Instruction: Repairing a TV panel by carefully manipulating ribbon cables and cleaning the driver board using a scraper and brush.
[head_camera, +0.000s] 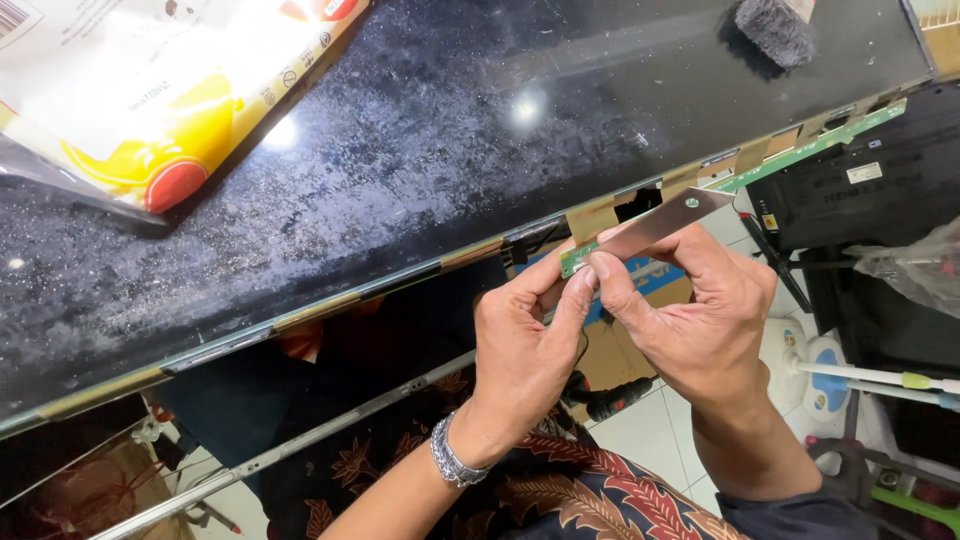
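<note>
Both forearms rise from the bottom of the view and meet just below the near edge of the surface. The left hand (525, 345) shows its back, wrist bent upward and circled by a metal bracelet, its fingers (572, 300) curled with thumb and forefinger tips pinched together. The right hand (700, 320) comes in from the lower right, also back up, knuckles bent, its thumb (612, 285) and forefinger closed in a pinch. The two hands touch at the fingertips, thumbs side by side
</note>
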